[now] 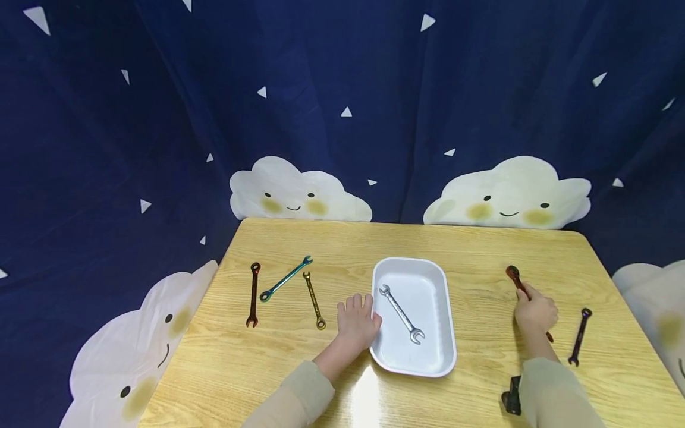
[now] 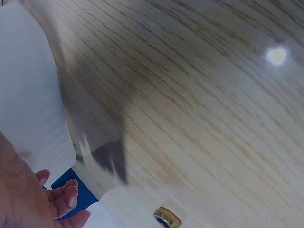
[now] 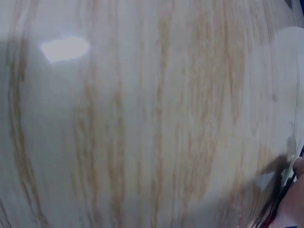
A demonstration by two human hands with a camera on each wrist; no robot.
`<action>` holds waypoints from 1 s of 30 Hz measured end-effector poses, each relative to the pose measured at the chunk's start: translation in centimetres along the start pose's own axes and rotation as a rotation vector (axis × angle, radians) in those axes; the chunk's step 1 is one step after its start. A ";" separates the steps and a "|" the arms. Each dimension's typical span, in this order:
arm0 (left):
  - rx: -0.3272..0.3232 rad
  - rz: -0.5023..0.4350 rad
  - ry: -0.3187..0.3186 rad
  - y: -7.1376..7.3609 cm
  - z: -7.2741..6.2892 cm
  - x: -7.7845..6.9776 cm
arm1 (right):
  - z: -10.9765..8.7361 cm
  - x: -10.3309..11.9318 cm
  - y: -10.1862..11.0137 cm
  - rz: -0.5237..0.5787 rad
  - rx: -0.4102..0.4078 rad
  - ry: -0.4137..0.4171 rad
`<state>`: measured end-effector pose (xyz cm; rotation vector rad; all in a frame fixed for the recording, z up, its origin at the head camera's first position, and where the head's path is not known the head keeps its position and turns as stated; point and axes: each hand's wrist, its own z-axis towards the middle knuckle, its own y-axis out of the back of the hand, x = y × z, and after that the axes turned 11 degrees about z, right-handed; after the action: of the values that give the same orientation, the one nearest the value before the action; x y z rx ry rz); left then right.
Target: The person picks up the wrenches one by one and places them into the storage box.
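Observation:
My left hand [image 1: 357, 324] is at the left side of the white tray [image 1: 393, 370], its thumb over the rim. In the left wrist view its fingers [image 2: 61, 199] are loosely extended beside the tray's wall. A silver open-end wrench [image 1: 400, 313] lies diagonally inside the tray. On the right part of the table, my right hand [image 1: 537, 312] grips a dark red ratchet wrench [image 1: 514, 273] around its handle; its round head points away and the handle's end shows below the hand. Only a sliver of this hand [image 3: 292, 204] appears in the right wrist view.
Left of the tray lie a red wrench [image 1: 254, 295], a blue-green wrench [image 1: 286, 279] and a gold wrench [image 1: 314, 301]. A purple wrench [image 1: 580, 337] lies right of my right hand. The wooden table [image 1: 471, 244] ends at a dark blue curtain [image 1: 342, 71] with clouds.

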<state>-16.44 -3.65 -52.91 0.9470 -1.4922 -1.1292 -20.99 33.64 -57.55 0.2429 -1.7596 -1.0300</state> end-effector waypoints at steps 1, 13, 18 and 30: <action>0.000 0.000 0.000 0.0 0.0 0.0 | 0.0 0.0 -0.1 0.000 -0.005 0.004; -0.002 0.020 0.002 0.0 0.0 0.0 | -0.9 0.9 -0.7 0.112 -0.105 0.049; -0.015 0.017 0.001 0.0 -0.1 0.0 | -1.3 1.4 -0.7 0.171 -0.123 0.091; -0.019 0.020 0.005 -0.1 0.0 0.0 | -1.4 2.1 -1.1 0.209 -0.145 0.152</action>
<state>-16.40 -3.72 -53.04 0.9192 -1.4811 -1.1241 -21.01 30.97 -56.86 0.0432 -1.5310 -0.9560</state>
